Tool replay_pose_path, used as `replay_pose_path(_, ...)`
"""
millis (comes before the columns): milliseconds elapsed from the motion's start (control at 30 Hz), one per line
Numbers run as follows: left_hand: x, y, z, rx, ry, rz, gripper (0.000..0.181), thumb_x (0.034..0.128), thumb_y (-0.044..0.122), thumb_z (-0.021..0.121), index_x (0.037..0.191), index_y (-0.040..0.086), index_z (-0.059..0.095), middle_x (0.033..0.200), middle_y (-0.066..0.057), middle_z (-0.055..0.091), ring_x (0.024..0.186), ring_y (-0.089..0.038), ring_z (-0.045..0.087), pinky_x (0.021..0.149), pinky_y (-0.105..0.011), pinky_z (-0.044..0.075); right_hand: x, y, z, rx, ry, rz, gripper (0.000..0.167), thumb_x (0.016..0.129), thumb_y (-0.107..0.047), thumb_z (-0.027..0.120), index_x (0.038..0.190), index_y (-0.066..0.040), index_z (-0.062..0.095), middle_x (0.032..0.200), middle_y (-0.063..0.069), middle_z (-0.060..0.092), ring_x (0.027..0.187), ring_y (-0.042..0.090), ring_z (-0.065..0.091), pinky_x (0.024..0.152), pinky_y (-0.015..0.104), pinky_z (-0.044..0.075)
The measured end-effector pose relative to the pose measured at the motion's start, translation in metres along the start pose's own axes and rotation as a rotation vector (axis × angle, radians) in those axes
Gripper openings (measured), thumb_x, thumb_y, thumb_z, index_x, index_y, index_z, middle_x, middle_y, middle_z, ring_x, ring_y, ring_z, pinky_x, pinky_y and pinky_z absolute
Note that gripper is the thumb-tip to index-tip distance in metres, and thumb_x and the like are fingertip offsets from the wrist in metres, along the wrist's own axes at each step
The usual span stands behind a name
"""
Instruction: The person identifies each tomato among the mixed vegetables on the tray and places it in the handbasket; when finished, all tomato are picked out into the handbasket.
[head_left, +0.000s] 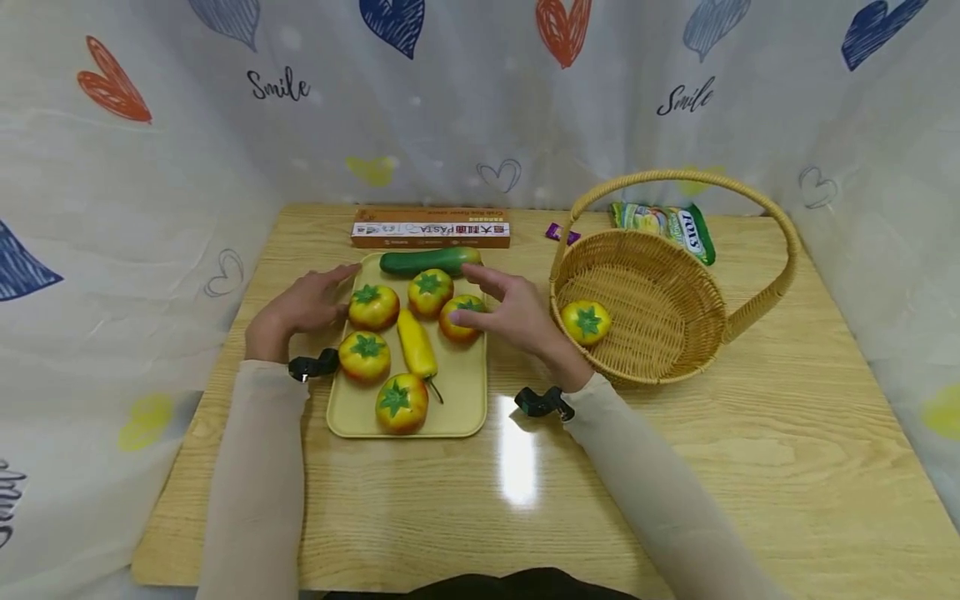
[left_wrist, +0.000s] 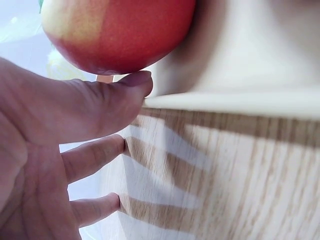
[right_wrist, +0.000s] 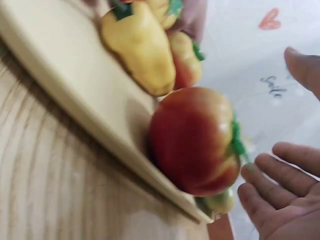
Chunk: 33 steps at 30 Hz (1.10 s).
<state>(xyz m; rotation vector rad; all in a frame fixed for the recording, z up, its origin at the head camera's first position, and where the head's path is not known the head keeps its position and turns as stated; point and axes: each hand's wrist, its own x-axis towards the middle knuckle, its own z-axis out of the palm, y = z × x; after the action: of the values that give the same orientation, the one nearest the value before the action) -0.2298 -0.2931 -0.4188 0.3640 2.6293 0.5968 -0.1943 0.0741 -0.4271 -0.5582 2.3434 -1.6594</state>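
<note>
1. The right-hand tomato (head_left: 456,334) sits on the tray (head_left: 459,392), near its right rim, below the cucumber (head_left: 423,262) and right of the yellow pepper (head_left: 416,342).
2. The right hand (head_left: 522,317) is at that tomato, fingers straight, thumb spread well apart; whether any fingertip touches is hard to tell. A sound hold would likely go round the fruit's broad sides, not its leafy top, then straight up past the rim.
3. The left hand (head_left: 306,303) is at the tray's left edge, fingers spread, thumb by the rim; light pressure there should steady the tray.
4. The basket (head_left: 663,304) stands to the right, one tomato (head_left: 587,322) inside; its high handle calls for a clear path.
5. Behind lie a pasta box (head_left: 431,229) and snack bag (head_left: 694,236).
</note>
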Motion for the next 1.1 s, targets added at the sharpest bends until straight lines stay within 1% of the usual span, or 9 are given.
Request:
replay_pose_path(67,0.001,0.001,0.0,-0.005,-0.001,-0.001,0.077,0.1069,0.016,0.061,0.175,0.009,0.026,0.173,-0.035,0.031,0.159,-0.066,0.02,0.13,-0.077,0.016,0.001,0.003,0.001,-0.031,-0.025,0.074,0.084,0.091,-0.032,0.092,0.162,-0.009,0.054,0.168,0.01,0.054,0.154,0.034,0.053,0.127,0.045,0.045)
replay_pose_path(133,0.001,0.001,0.0,-0.011,-0.001,-0.003,0.077,0.1069,0.016,0.061,0.175,0.009,0.026,0.174,-0.034,0.03,0.16,-0.066,0.018,0.13,-0.077,0.016,0.001,0.004,0.001,-0.102,-0.055,0.11,0.082,0.091,-0.032,0.093,0.161,-0.009,0.056,0.166,0.012,0.056,0.151,0.034,0.055,0.125,0.046,0.047)
replay_pose_path(300,0.001,0.003,0.0,-0.022,0.003,-0.008,0.077,0.1074,0.016,0.062,0.175,0.009,0.026,0.176,-0.032,0.028,0.161,-0.066,0.015,0.131,-0.077,0.014,-0.001,0.003,-0.004,-0.343,-0.127,0.07,0.077,0.091,-0.03,0.091,0.158,-0.01,0.06,0.154,0.016,0.065,0.141,0.032,0.062,0.121,0.048,0.05)
replay_pose_path(400,0.0,0.004,0.0,-0.023,0.007,-0.014,0.076,0.1078,0.017,0.062,0.175,0.01,0.027,0.176,-0.032,0.029,0.161,-0.066,0.014,0.131,-0.077,0.014,-0.001,0.003,-0.005,-0.397,-0.172,0.038,0.076,0.092,-0.024,0.088,0.16,-0.011,0.057,0.15,0.016,0.068,0.131,0.03,0.066,0.114,0.047,0.055)
replay_pose_path(567,-0.001,0.004,0.001,-0.021,0.012,-0.013,0.076,0.1076,0.017,0.062,0.174,0.009,0.027,0.175,-0.032,0.029,0.161,-0.065,0.016,0.13,-0.077,0.016,-0.002,0.003,-0.005,-0.379,-0.204,-0.006,0.07,0.096,-0.016,0.085,0.16,-0.013,0.058,0.146,0.013,0.07,0.124,0.028,0.072,0.107,0.044,0.061)
replay_pose_path(700,-0.002,0.003,0.001,-0.023,0.014,-0.011,0.075,0.1074,0.016,0.062,0.174,0.008,0.028,0.175,-0.032,0.031,0.16,-0.064,0.019,0.131,-0.076,0.018,-0.002,0.004,-0.003,-0.425,-0.207,-0.051,0.067,0.095,-0.022,0.088,0.156,-0.017,0.063,0.146,0.009,0.071,0.129,0.026,0.07,0.113,0.044,0.057)
replay_pose_path(867,-0.003,0.002,0.002,-0.031,0.01,-0.023,0.075,0.1074,0.016,0.062,0.174,0.009,0.028,0.174,-0.032,0.032,0.161,-0.063,0.02,0.131,-0.076,0.018,-0.002,0.006,0.002,-0.454,-0.219,-0.104,0.066,0.093,-0.025,0.091,0.154,-0.018,0.066,0.142,0.008,0.074,0.125,0.024,0.069,0.11,0.043,0.057)
replay_pose_path(967,-0.002,0.001,0.003,-0.027,0.01,-0.016,0.075,0.1076,0.017,0.062,0.174,0.009,0.028,0.175,-0.031,0.032,0.161,-0.062,0.02,0.131,-0.076,0.018,-0.004,0.003,0.001,-0.372,-0.224,-0.113,0.064,0.092,-0.027,0.091,0.151,-0.018,0.068,0.142,0.006,0.074,0.125,0.022,0.071,0.109,0.039,0.059)
replay_pose_path(1100,0.001,-0.002,0.004,-0.018,0.015,-0.003,0.076,0.1076,0.017,0.063,0.174,0.009,0.028,0.175,-0.031,0.031,0.161,-0.062,0.021,0.132,-0.075,0.017,-0.016,-0.006,-0.007,-0.183,-0.239,-0.107,0.065,0.093,-0.028,0.091,0.153,-0.019,0.067,0.15,0.004,0.069,0.137,0.021,0.067,0.113,0.036,0.058)
